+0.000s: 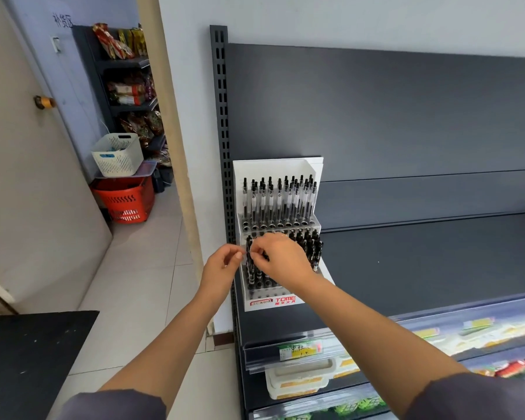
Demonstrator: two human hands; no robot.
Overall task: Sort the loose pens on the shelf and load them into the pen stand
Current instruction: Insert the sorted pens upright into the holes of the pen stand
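Note:
A white stepped pen stand [273, 301] sits at the left end of a dark grey shelf [422, 262]. Its back tier holds several clear pens with black caps [279, 201]. The front tier holds several black pens [312, 250] on the right. My right hand [282, 262] reaches over the front tier and pinches a black pen [249, 262] standing at the left of that tier. My left hand [223, 266] is just left of the stand, fingers curled, its fingertips at the stand's left edge by the same pen. What it holds is unclear.
The shelf's back panel [406, 116] rises behind the stand. A price strip [300, 350] runs along the shelf's front, with packaged goods on lower shelves. To the left, a doorway shows a white basket [117, 154], a red basket [125, 201] and stocked shelves.

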